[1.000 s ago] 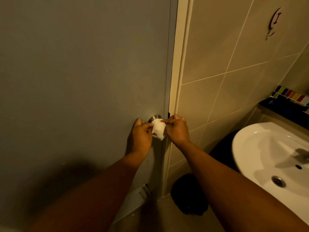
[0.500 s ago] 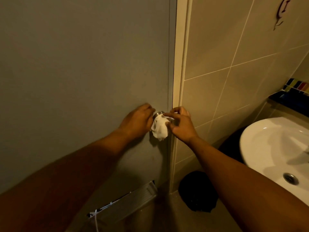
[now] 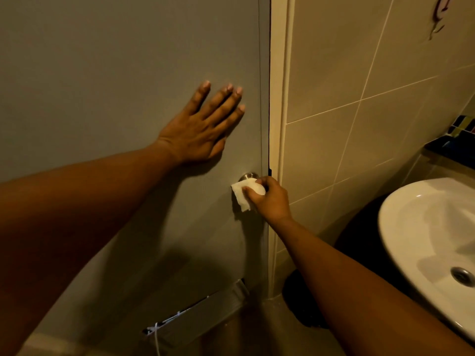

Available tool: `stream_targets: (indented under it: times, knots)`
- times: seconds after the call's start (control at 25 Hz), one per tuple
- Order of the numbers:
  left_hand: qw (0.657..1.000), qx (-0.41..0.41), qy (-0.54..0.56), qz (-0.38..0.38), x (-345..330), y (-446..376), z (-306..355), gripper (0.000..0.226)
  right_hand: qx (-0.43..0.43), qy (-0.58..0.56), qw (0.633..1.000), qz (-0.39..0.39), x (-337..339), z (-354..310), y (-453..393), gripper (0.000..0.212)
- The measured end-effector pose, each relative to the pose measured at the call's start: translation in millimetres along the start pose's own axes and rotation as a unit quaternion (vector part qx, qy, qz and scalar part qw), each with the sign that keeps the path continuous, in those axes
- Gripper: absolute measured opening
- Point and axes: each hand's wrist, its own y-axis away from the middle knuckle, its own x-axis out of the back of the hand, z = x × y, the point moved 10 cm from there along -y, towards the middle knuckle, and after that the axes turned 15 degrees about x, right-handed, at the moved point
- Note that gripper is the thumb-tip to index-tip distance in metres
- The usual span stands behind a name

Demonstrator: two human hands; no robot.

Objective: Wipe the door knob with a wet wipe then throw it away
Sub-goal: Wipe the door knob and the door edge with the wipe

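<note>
The round metal door knob (image 3: 247,176) sits near the right edge of the grey door (image 3: 115,73); only its base shows. A white wet wipe (image 3: 244,195) is wrapped over the knob, and my right hand (image 3: 270,199) is closed around wipe and knob together. A loose corner of the wipe hangs down to the left. My left hand (image 3: 203,127) lies flat against the door above and left of the knob, fingers spread, holding nothing.
A cream door frame (image 3: 279,124) and tiled wall (image 3: 359,98) lie right of the door. A white sink (image 3: 431,247) juts in at the lower right, with a black bin (image 3: 303,304) on the floor below it. A vent grille (image 3: 200,314) is low in the door.
My left hand has let go of the wipe and moved up to press flat on the door. My right hand now grips the wipe over the knob alone.
</note>
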Motion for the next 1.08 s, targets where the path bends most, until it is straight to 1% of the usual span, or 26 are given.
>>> stream_targets:
  times: [0.04,0.08,0.12,0.16,0.2,0.24,0.28,0.32,0.36,0.4,0.44,0.48,0.52,0.56,0.6,0.64,0.72,0.76,0.8,0.84,0.88,0.92,0.96,1.0,1.04,1.08]
  knots:
    - [1.000,0.002,0.000,0.000,0.1,-0.6,1.1,0.069,-0.076,-0.084,0.993,0.026,-6.3,15.1,5.7,0.027]
    - [1.000,0.002,0.000,0.001,0.8,-1.3,1.7,0.069,-0.154,-0.194,0.968,0.041,-18.0,28.1,14.3,0.023]
    - [1.000,0.002,0.001,0.002,1.8,-1.4,2.0,0.069,-0.210,-0.308,0.927,0.050,-33.3,37.1,22.8,0.026]
    - [1.000,0.002,0.001,0.004,2.3,-1.2,1.6,0.069,-0.234,-0.409,0.880,0.060,-46.2,41.0,27.1,0.033]
    - [1.000,0.002,-0.001,0.006,2.2,-0.7,1.2,0.069,-0.237,-0.459,0.854,0.071,-51.5,42.3,28.0,0.041]
    - [1.000,0.001,-0.004,0.009,2.3,-0.8,1.5,0.069,-0.226,-0.455,0.858,0.075,-51.8,42.2,25.1,0.043]
    - [1.000,-0.001,-0.004,0.012,2.6,-0.7,2.5,0.069,-0.201,-0.401,0.891,0.069,-46.2,37.8,21.6,0.039]
    - [1.000,-0.003,-0.003,0.015,3.2,-1.0,3.8,0.069,-0.162,-0.312,0.935,0.053,-39.5,32.7,15.5,0.033]
    - [1.000,-0.003,-0.001,0.017,3.7,-1.2,3.9,0.069,-0.100,-0.200,0.974,0.025,-32.4,23.9,7.4,0.030]
    - [1.000,-0.002,0.001,0.019,4.2,-1.6,3.6,0.069,-0.020,-0.081,0.996,-0.012,-28.0,12.0,0.6,0.031]
    - [1.000,-0.001,0.002,0.020,4.3,-1.7,2.9,0.069,0.052,0.030,0.997,-0.053,-28.7,2.5,-2.0,0.035]
    - [1.000,-0.001,0.003,0.022,4.2,-2.1,2.4,0.069,0.107,0.130,0.981,-0.093,-31.5,-3.8,-1.0,0.039]
    - [1.000,-0.001,0.005,0.021,3.7,-1.7,1.9,0.069,0.154,0.220,0.955,-0.125,-36.1,-7.6,2.3,0.040]
    - [1.000,-0.002,0.008,0.019,3.1,-1.0,2.0,0.069,0.190,0.288,0.928,-0.142,-40.8,-10.0,6.7,0.040]
    - [1.000,-0.003,0.008,0.017,2.2,-0.5,2.4,0.069,0.207,0.320,0.913,-0.143,-43.2,-11.5,10.2,0.039]
    - [1.000,-0.003,0.006,0.018,2.1,-0.3,2.8,0.069,0.210,0.315,0.917,-0.126,-42.6,-12.6,11.5,0.039]
    - [1.000,-0.004,0.002,0.024,3.3,-1.2,3.0,0.069,0.163,0.204,0.965,-0.039,-28.1,-14.2,9.7,0.034]
    - [1.000,-0.004,-0.001,0.026,3.7,-1.7,3.2,0.069,0.117,0.121,0.985,0.015,-19.7,-9.8,8.6,0.031]
    - [1.000,-0.004,-0.003,0.029,4.0,-1.9,3.2,0.069,0.054,0.031,0.996,0.056,-15.8,-1.3,8.1,0.030]
    - [0.999,-0.003,-0.004,0.031,4.6,-1.7,3.3,0.069,-0.016,-0.062,0.994,0.084,-16.6,8.2,9.6,0.029]
    - [0.999,-0.004,-0.003,0.032,4.7,-1.7,3.8,0.069,-0.087,-0.163,0.977,0.106,-20.8,17.1,12.7,0.028]
    - [1.000,-0.004,-0.001,0.030,4.1,-1.4,4.0,0.069,-0.159,-0.280,0.938,0.126,-29.5,26.0,16.8,0.025]
    - [1.000,-0.005,0.001,0.028,3.4,-1.3,4.2,0.069,-0.223,-0.409,0.874,0.137,-42.7,30.0,21.7,0.022]
    - [1.000,-0.005,0.004,0.028,3.3,-1.2,4.1,0.069,-0.269,-0.530,0.792,0.143,-56.1,27.0,27.8,0.022]
    - [1.000,-0.005,0.004,0.031,3.9,-1.4,3.8,0.069,-0.292,-0.621,0.711,0.153,-66.0,23.3,32.2,0.027]
    - [0.999,-0.004,0.000,0.035,4.6,-1.4,3.4,0.069,-0.300,-0.675,0.654,0.164,-70.9,21.0,34.3,0.035]
